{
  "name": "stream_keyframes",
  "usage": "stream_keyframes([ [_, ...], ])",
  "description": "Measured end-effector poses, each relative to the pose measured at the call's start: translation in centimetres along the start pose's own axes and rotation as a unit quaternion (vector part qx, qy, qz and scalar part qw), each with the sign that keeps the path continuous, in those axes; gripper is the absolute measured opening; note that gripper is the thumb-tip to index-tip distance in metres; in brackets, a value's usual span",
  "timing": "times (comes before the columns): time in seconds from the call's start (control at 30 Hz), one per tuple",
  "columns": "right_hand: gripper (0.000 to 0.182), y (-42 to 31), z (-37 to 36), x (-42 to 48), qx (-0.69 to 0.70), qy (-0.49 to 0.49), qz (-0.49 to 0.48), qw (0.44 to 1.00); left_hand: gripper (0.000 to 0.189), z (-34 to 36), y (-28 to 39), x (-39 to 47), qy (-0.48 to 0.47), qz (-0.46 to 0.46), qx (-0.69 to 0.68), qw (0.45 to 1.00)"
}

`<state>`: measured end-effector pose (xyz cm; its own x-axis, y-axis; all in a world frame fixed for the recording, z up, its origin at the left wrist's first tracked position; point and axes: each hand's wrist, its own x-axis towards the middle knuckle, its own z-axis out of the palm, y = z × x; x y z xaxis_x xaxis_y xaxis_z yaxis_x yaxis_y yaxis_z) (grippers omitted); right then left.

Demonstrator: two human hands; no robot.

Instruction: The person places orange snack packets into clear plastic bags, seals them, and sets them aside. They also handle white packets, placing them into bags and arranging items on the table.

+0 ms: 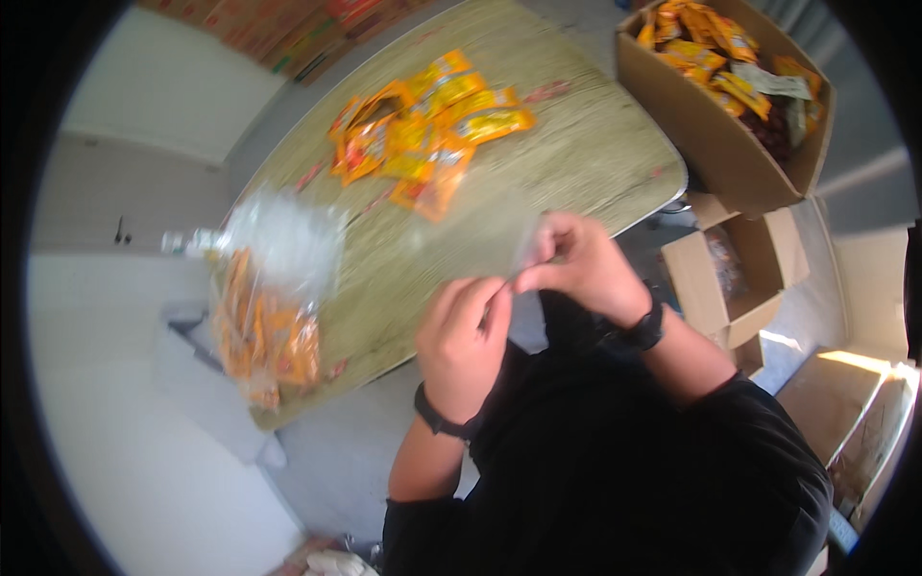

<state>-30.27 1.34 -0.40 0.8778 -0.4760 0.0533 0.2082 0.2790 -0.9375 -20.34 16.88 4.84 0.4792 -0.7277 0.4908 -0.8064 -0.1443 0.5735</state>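
Observation:
A clear plastic bag [479, 234] is pinched at its near edge between my two hands. It is so see-through and blurred that its outline is hard to follow. My left hand [461, 338] grips the edge with thumb and fingers. Close by on its right, my right hand [591, 270] pinches the same edge, its fingers curled. Beyond the bag, several orange-yellow snack packets [425, 129] lie in a loose cluster on the wood-patterned table [576, 151].
At the table's left end lie a stack of clear plastic bags [284, 234] and bagged orange packets [277, 342]. To the right stands a large cardboard box [709, 122] holding more packets, with a smaller open carton [774, 248] below it. Cartons [288, 32] are stacked behind the table.

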Motion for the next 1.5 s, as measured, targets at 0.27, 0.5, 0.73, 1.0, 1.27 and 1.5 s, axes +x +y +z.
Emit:
stream_keyframes([
  [0.27,0.023,-1.1,-0.5,0.1,-0.124,0.068,-0.018,0.990,0.014,0.1,-1.2,-0.6,0.112,-0.057,0.033,0.992],
  [0.5,0.022,-5.2,-3.3,-1.3,-0.246,-0.029,-0.064,0.967,0.020,0.0,-0.2,-0.9,-0.071,0.158,0.163,0.971],
  [0.73,0.022,-15.5,-22.6,-11.9,-0.437,0.335,-0.054,0.833,0.017,-6.1,-2.9,-3.3,-0.081,0.065,0.180,0.978],
  [1.0,0.027,-26.2,-32.2,-33.4,-0.401,0.560,-0.122,0.715,0.015,-12.9,-8.8,-8.3,0.047,-0.013,0.153,0.987],
  [1.27,0.039,-40.5,-27.2,-36.4,-0.550,0.519,0.023,0.654,0.025,-26.1,-12.1,-7.0,0.033,-0.144,0.237,0.960],
  [1.5,0.046,-42.2,-31.5,-23.0,-0.492,0.303,0.016,0.816,0.017,-33.7,-16.8,-0.5,0.034,-0.118,0.064,0.990],
])
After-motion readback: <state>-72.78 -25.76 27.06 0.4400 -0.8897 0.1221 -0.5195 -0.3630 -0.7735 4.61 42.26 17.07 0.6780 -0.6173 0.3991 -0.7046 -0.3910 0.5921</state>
